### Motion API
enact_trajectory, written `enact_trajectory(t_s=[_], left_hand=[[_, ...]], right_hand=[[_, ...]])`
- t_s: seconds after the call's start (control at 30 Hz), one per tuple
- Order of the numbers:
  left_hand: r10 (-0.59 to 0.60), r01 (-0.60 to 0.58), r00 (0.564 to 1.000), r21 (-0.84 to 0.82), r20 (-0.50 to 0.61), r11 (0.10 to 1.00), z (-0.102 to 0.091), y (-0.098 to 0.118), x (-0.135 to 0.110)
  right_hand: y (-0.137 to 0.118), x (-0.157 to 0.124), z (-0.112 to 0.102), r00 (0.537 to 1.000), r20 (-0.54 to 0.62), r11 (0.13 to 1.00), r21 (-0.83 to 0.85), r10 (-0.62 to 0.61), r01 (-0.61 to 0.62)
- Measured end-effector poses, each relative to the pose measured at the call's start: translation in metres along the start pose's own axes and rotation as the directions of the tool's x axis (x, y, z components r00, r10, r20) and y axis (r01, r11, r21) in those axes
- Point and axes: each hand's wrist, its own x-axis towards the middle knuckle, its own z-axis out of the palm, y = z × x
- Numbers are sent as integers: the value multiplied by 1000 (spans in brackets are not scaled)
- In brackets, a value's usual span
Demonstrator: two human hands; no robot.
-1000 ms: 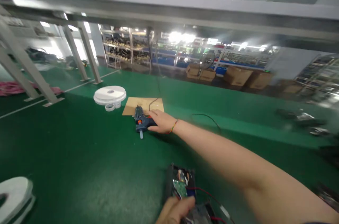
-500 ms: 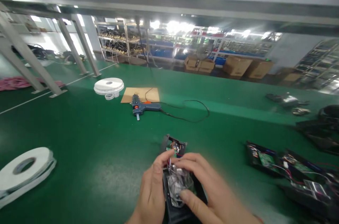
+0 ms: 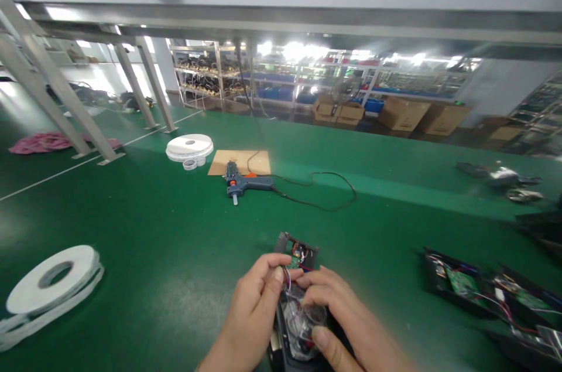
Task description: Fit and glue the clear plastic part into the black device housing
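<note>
Both hands (image 3: 298, 313) back, gripping black casing (image 3: 298, 301)

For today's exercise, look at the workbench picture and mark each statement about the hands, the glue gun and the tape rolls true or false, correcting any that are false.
1. Both hands are on the open black device. True: the left hand and right hand grip the open black device.
2. The right hand holds the glue gun. False: the glue gun lies alone on the green mat, away from both hands.
3. A roll of white tape lies at the near left. True: the white tape roll lies flat there.
4. The cardboard sheet lies under the device. False: the cardboard sheet lies far back, by the glue gun.
</note>
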Motion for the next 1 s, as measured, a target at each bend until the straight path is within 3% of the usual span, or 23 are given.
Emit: enact_trajectory(t_s=[0.2, 0.3, 0.47, 0.8, 1.0], left_hand=[[-39, 42, 998, -50, 54, 998, -5, 5, 2], [-53, 57, 997, -57, 63, 997, -7, 6, 4], [-3, 4, 1000, 119, -5, 993, -9, 8, 8], [-11, 0, 999, 212, 50, 977, -6, 23, 13], [-63, 72, 997, 276, -40, 959, 0, 25, 15]], right_hand=[[8, 4, 15, 978, -175, 990, -93, -118, 103], [10, 3, 19, 969, -197, 982, -144, -151, 124], [11, 1, 23, 947, -251, 966, -212, -198, 146], [8, 0, 23, 970, -190, 980, -153, -153, 125], [13, -1, 30, 954, -232, 974, -170, -188, 150]])
